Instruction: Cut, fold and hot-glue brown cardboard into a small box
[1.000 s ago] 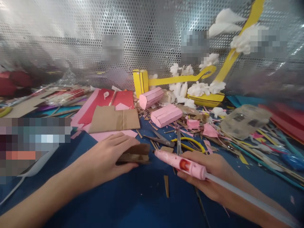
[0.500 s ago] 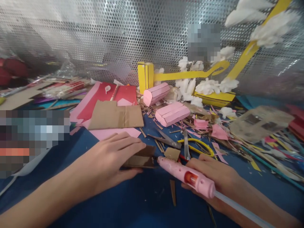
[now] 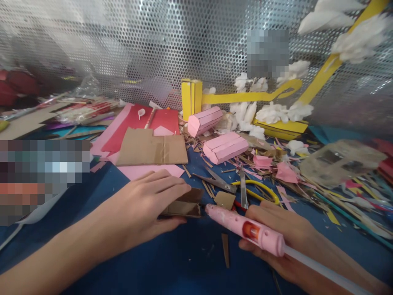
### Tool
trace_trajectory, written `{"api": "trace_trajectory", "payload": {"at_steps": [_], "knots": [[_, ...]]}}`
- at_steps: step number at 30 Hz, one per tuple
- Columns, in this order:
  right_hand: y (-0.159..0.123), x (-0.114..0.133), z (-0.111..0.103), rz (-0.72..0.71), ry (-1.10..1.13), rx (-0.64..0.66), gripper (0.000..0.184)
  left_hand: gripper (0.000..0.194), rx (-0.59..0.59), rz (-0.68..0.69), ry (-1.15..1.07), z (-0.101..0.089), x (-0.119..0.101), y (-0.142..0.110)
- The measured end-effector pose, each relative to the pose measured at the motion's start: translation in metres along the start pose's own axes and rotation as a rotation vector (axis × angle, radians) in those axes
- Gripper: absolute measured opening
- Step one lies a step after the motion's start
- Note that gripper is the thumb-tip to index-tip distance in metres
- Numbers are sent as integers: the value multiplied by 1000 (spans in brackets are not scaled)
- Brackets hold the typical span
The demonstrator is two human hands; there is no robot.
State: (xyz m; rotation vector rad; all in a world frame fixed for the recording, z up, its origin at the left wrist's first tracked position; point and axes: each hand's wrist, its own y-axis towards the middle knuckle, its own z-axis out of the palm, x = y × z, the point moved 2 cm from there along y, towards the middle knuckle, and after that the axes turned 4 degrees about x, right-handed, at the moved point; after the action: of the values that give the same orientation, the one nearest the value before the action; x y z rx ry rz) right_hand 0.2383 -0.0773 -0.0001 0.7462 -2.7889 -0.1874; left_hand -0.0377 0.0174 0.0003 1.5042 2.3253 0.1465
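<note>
My left hand is closed on a folded piece of brown cardboard, its fingers over the top and thumb at the near side. In my right hand is a pink hot glue gun with a clear glue stick coming out of its back end. The gun's nozzle points left and is at the cardboard's right end; whether it touches cannot be made out. A small cardboard square lies just behind the nozzle. Scissors with yellow handles lie beyond my right hand.
Pink-covered prisms, a flat cardboard sheet and red paper lie behind my hands. Yellow strips with white flower shapes stand against the perforated metal wall. Scraps and a plastic bag are at right.
The view has shifted slightly, so the background appears a little further right. Both hands keep their holds, with the glue gun's nozzle still near the cardboard's right end.
</note>
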Motion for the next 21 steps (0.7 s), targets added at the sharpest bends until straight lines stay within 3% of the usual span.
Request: {"api": "trace_trajectory", "payload": {"at_steps": [3, 17, 21], "knots": [[2, 0, 1, -42, 4, 67, 21, 42, 4, -4, -6, 0, 0, 0], [0, -4, 5, -13, 117, -31, 21, 51, 22, -13, -14, -3, -2, 2], [0, -4, 5, -16, 93, 5, 24, 55, 29, -14, -5, -4, -3, 2]]}}
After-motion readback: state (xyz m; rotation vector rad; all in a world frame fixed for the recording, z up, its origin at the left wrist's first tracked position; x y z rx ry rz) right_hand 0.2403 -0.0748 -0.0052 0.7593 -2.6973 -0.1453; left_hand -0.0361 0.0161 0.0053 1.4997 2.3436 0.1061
